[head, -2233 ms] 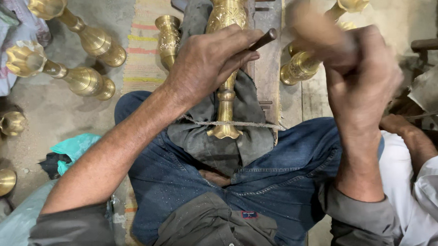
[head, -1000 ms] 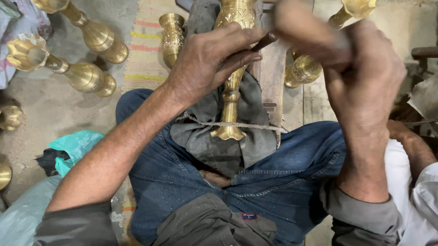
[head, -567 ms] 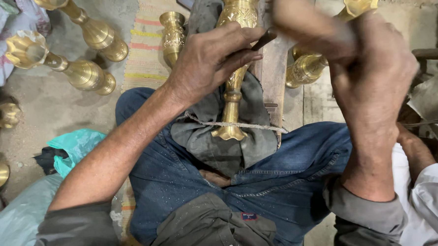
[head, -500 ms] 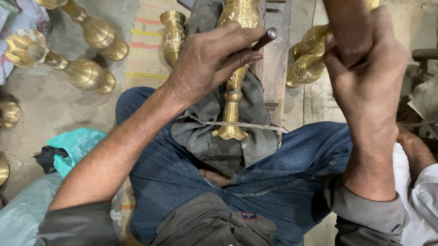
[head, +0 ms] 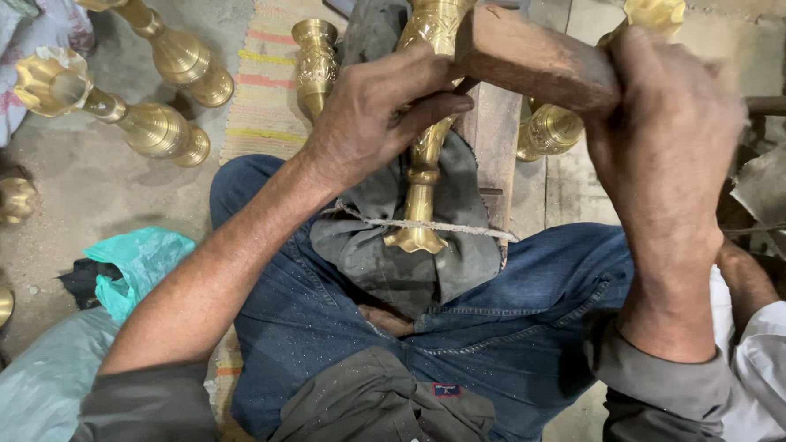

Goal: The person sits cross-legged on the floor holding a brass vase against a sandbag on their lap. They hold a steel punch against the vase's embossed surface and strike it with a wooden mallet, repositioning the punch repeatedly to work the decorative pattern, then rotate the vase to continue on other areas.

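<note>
While the person sits with legs apart in blue jeans (head: 345,329), a tall brass vase (head: 425,149) lies lengthwise between the knees on a grey cloth (head: 368,249), its flared foot toward the body and its mouth pointing away. A thin cord (head: 464,228) crosses the cloth just by the foot. The left hand (head: 375,116) lies over the vase's stem, fingers curled and pinching a slim dark rod-like tool (head: 465,87) against the metal; only a short part of the tool shows past the fingers. The right hand (head: 668,147) is closed in a fist around a wooden mallet (head: 532,60), whose blunt head sits right at the tool's end, touching or very nearly so; contact cannot be confirmed. Under the vase runs a wooden plank (head: 500,146). A small brass vase (head: 315,61) stands on a striped mat (head: 264,103) to the left. Two more brass vases (head: 150,125) lie on the concrete floor further left. A teal plastic bag (head: 139,263) sits near the left knee. Another person's white sleeve (head: 770,364) shows at the right edge.
</note>
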### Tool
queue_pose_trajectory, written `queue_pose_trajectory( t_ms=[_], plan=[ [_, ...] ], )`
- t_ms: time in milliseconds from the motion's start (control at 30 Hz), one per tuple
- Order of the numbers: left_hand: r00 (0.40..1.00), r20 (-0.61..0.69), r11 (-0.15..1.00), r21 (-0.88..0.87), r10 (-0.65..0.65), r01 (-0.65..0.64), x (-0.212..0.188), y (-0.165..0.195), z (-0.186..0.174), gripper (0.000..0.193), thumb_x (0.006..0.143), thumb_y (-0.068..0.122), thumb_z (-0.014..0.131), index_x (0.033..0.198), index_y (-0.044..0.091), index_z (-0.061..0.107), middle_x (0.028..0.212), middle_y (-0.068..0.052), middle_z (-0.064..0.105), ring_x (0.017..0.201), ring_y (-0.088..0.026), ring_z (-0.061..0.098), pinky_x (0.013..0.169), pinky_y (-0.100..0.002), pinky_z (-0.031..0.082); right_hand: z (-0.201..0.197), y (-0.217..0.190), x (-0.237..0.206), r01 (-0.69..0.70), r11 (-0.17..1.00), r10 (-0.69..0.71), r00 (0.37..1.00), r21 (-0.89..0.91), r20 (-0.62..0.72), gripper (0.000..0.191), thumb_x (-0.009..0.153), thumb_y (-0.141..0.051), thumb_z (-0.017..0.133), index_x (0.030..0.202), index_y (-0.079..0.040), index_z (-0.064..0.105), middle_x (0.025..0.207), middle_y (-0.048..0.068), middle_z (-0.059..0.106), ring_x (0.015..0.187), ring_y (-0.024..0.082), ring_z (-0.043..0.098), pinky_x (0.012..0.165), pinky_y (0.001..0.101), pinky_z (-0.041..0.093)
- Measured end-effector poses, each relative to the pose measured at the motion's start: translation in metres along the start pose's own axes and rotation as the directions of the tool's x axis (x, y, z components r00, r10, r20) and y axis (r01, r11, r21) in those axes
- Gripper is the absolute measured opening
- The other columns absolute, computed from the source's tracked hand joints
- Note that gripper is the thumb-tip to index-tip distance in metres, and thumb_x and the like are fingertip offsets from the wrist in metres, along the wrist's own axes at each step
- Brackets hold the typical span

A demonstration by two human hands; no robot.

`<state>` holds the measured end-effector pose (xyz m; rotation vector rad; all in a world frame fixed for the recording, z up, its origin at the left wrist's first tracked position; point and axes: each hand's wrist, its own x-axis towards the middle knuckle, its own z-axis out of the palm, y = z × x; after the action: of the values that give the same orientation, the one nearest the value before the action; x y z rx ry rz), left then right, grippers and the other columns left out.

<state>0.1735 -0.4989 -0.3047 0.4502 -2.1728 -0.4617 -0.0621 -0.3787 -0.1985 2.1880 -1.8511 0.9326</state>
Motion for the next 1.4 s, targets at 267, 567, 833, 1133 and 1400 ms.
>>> queue_pose_trajectory(
  t_ms=[267, 567, 833, 1133, 1400],
  plan=[
    [0.999, -0.046, 1.000, -0.002, 0.010, -0.010, -0.001, -0.004, 0.002, 0.034, 0.103, 0.026, 0.078, 0.133, 0.013, 0.066, 0.110, 0.000, 0.073, 0.094, -0.012, 0.075, 0.082, -0.026, 0.067, -0.008, -0.005, 0.002, 0.146, 0.903, -0.144, 0.989, -0.405, 0.035, 0.023, 0.097, -0.003, 0.082, 0.104, 0.000, 0.061, 0.091, 0.019, 0.067, 0.086, 0.037, 0.069, 0.076, 0.0480, 0.053],
    [0.997, -0.078, 0.997, -0.070, 0.013, -0.018, -0.004, -0.001, -0.003, 0.035, 0.104, 0.025, 0.078, 0.134, 0.012, 0.066, 0.115, -0.002, 0.072, 0.100, -0.014, 0.076, 0.086, -0.027, 0.068, -0.008, -0.006, 0.004, 0.039, 0.996, -0.035, 0.998, -0.085, 0.042, 0.027, 0.093, 0.002, 0.074, 0.111, 0.003, 0.055, 0.096, 0.018, 0.065, 0.094, 0.034, 0.069, 0.081, 0.0443, 0.052],
    [0.996, -0.086, 0.993, -0.110, 0.029, -0.039, -0.007, 0.000, -0.008, 0.031, 0.105, 0.023, 0.076, 0.132, 0.011, 0.066, 0.114, -0.002, 0.073, 0.099, -0.015, 0.075, 0.087, -0.030, 0.067, -0.012, -0.001, 0.000, 0.207, 0.912, -0.197, 0.978, -0.355, 0.062, 0.033, 0.092, -0.004, 0.081, 0.115, 0.000, 0.058, 0.098, 0.015, 0.067, 0.095, 0.033, 0.069, 0.087, 0.0459, 0.051],
    [0.995, -0.088, 0.992, -0.127, -0.039, 0.028, -0.009, 0.006, -0.008, 0.028, 0.104, 0.025, 0.077, 0.127, 0.011, 0.069, 0.105, -0.002, 0.072, 0.092, -0.013, 0.075, 0.082, -0.029, 0.067, -0.025, 0.000, -0.001, 0.255, 0.863, -0.245, 0.966, -0.437, 0.081, 0.023, 0.092, 0.001, 0.073, 0.107, -0.002, 0.056, 0.095, 0.014, 0.061, 0.088, 0.033, 0.063, 0.082, 0.0429, 0.049],
    [0.991, -0.133, 0.978, -0.209, -0.030, 0.001, -0.011, 0.011, -0.009, 0.031, 0.107, 0.025, 0.073, 0.133, 0.011, 0.067, 0.115, -0.003, 0.073, 0.101, -0.014, 0.075, 0.090, -0.029, 0.068, -0.030, -0.005, 0.006, 0.264, 0.878, -0.250, 0.964, -0.398, 0.089, 0.019, 0.097, -0.005, 0.073, 0.102, -0.001, 0.055, 0.096, 0.014, 0.062, 0.087, 0.033, 0.064, 0.080, 0.0417, 0.050]
  ],
)
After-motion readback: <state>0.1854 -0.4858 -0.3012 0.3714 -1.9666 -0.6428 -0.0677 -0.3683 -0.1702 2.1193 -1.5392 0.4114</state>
